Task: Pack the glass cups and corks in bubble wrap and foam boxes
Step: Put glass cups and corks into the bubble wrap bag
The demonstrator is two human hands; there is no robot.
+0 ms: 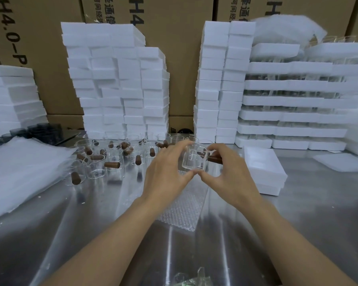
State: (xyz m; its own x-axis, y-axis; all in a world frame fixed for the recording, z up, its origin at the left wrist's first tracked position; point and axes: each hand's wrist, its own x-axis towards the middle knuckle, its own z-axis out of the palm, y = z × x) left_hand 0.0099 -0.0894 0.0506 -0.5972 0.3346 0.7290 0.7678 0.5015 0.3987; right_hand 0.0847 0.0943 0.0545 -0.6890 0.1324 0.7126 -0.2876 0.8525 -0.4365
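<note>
L hand (165,169), R hand (230,174) grip glass cup (194,161).

a wall of brown cardboard cartons (182,75) fills the back of the frame from upper left to upper right, stacked in at least two rows, the lower row showing only as a narrow band at centre. black printed lettering (15,42), part latin characters and part chinese script, runs sideways down the carton faces at upper left and along the top edge. a stainless-steel table (308,223) spreads across the lower half of the frame, its brushed surface catching light in pale streaks (170,250) at lower centre and blurred reflections at lower left.
</note>
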